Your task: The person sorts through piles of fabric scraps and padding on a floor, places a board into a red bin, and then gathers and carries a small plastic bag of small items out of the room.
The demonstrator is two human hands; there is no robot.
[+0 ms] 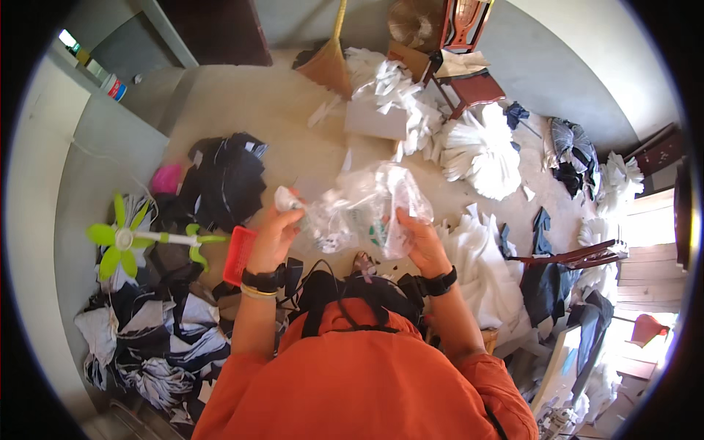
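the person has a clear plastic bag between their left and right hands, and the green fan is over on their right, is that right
Not quite: the head view shows the green fan on the person's left, not their right. The clear plastic bag is indeed between the left hand and the right hand.

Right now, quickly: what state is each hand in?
Left hand: closed, holding one side of the clear plastic bag.
Right hand: closed, holding its other side.

Bag [361,213] between left hand [274,233] and right hand [422,238] (fan [125,239] farther left).
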